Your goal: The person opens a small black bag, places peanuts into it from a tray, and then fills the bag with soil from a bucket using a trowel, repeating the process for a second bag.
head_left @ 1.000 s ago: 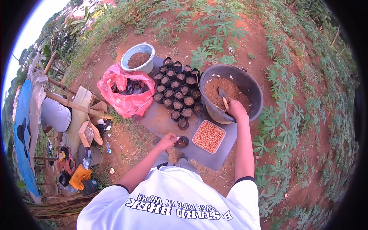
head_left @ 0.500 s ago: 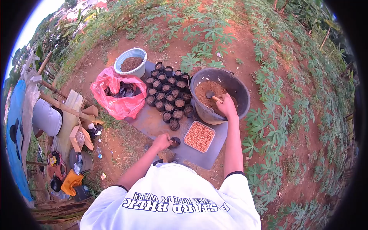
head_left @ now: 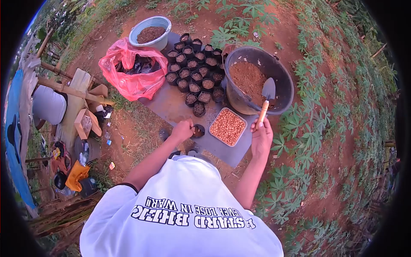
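Observation:
My right hand (head_left: 262, 135) is closed around the wooden handle of a trowel (head_left: 268, 91), its metal blade pointing up over the near rim of a dark bucket (head_left: 286, 92). Brown soil (head_left: 247, 78) lies in that bucket. My left hand (head_left: 184, 129) grips the edge of a black planting bag (head_left: 198, 131) standing on the grey mat. Between my hands sits a square tub of orange-tan seeds (head_left: 227, 127). Beyond the left hand, several soil-filled black bags (head_left: 193, 64) stand grouped together.
A pink plastic bag (head_left: 147, 88) with black material inside lies on the left, beside a light blue basin (head_left: 167, 36) of dark soil. Leafy plants (head_left: 312, 137) grow along the right. Wooden planks (head_left: 72, 100), a cardboard box (head_left: 87, 124) and litter are at far left.
My right hand has drawn the trowel back from the soil toward me, turning its blade upward at the bucket's near rim. My left hand still holds the planting bag. The view has shifted slightly.

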{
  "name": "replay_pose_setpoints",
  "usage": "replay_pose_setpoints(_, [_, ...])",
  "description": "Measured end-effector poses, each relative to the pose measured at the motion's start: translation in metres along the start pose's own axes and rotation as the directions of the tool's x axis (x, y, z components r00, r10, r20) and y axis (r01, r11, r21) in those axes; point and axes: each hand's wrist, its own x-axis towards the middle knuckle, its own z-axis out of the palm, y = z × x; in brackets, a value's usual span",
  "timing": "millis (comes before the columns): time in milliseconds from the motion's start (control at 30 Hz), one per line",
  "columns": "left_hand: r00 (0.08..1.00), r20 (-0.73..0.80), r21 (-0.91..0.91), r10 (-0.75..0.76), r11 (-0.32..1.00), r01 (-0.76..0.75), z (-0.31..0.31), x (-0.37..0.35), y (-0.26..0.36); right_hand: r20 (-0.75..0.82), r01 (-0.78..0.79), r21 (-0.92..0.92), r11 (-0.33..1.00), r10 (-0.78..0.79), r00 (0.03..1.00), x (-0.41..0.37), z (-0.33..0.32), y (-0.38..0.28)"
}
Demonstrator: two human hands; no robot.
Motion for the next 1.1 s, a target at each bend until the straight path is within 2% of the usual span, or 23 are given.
replay_pose_setpoints(33, [1.0, 0.012, 0.004, -0.002, 1.0, 0.002, -0.001, 0.0, -0.001, 0.016, -0.103, -0.051, 0.993, 0.104, 0.994, -0.022, 0.015, 0.006])
replay_pose_setpoints(100, [0.999, 0.001, -0.081, 0.044, 0.996, -0.044, -0.002, -0.002, -0.003, 0.068, -0.211, -0.075, 0.975, 0.216, 0.974, -0.055, 0.029, 0.03])
replay_pose_setpoints(167, [0.996, 0.003, -0.087, 0.084, 0.993, -0.083, -0.001, -0.001, -0.01, 0.103, -0.307, 0.057, 0.95, 0.3, 0.948, -0.071, 0.023, 0.067])
replay_pose_setpoints(200, [0.993, -0.011, -0.098, 0.121, 0.988, -0.122, 0.001, 0.0, -0.012, 0.093, -0.305, 0.058, 0.951, 0.299, 0.95, -0.074, 0.018, 0.085])
replay_pose_setpoints(267, [0.991, 0.001, -0.149, 0.137, 0.98, -0.135, 0.001, 0.0, -0.014, -0.017, -0.372, -0.173, 0.912, 0.375, 0.927, -0.075, 0.01, 0.121])
replay_pose_setpoints(300, [0.989, 0.005, -0.2, 0.149, 0.969, -0.145, 0.0, 0.0, -0.016, -0.019, -0.374, -0.171, 0.911, 0.377, 0.926, -0.074, 0.009, 0.139])
replay_pose_setpoints(333, [0.989, 0.008, -0.199, 0.146, 0.97, -0.141, -0.001, -0.001, -0.016, -0.128, -0.345, -0.401, 0.848, 0.321, 0.938, -0.069, 0.012, 0.154])
replay_pose_setpoints(367, [0.984, -0.012, -0.213, 0.179, 0.961, -0.177, -0.002, -0.001, -0.016, -0.218, -0.325, -0.606, 0.727, 0.241, 0.946, -0.063, 0.012, 0.167])
replay_pose_setpoints(400, [0.977, -0.029, -0.224, 0.21, 0.951, -0.211, -0.003, -0.002, -0.017, -0.222, -0.333, -0.599, 0.728, 0.248, 0.943, -0.057, 0.017, 0.172])
replay_pose_setpoints(467, [0.977, -0.026, -0.245, 0.211, 0.946, -0.211, -0.006, -0.004, -0.019, -0.151, -0.206, -0.871, 0.446, 0.155, 0.976, -0.044, 0.025, 0.177])
replay_pose_setpoints(500, [0.975, -0.035, -0.271, 0.217, 0.938, -0.219, -0.006, -0.005, -0.02, -0.105, -0.157, -0.923, 0.351, 0.16, 0.981, -0.038, 0.029, 0.176])
replay_pose_setpoints(533, [0.976, -0.031, -0.268, 0.213, 0.94, -0.214, -0.007, -0.006, -0.021, -0.108, -0.161, -0.921, 0.354, 0.165, 0.98, -0.036, 0.033, 0.174])
replay_pose_setpoints(600, [0.976, -0.038, -0.238, 0.213, 0.947, -0.216, -0.011, -0.007, -0.023, 0.139, 0.111, -0.96, 0.256, 0.097, 0.985, -0.032, 0.043, 0.172])
replay_pose_setpoints(767, [0.98, -0.078, -0.262, 0.184, 0.944, -0.199, -0.028, -0.013, -0.029, 0.139, 0.094, -0.957, 0.273, 0.149, 0.979, -0.029, 0.068, 0.173])
replay_pose_setpoints(933, [0.987, -0.1, -0.207, 0.123, 0.968, -0.142, -0.053, -0.016, -0.052, 0.214, 0.085, -0.918, 0.386, 0.303, 0.929, -0.027, 0.099, 0.182])
replay_pose_setpoints(967, [0.986, -0.116, -0.197, 0.116, 0.971, -0.138, -0.058, -0.015, -0.059, 0.243, 0.115, -0.921, 0.372, 0.318, 0.916, -0.026, 0.103, 0.189])
replay_pose_setpoints(1100, [0.981, -0.168, -0.212, 0.095, 0.968, -0.131, -0.089, -0.02, -0.074, 0.307, 0.185, -0.895, 0.407, 0.259, 0.916, -0.019, 0.133, 0.212])
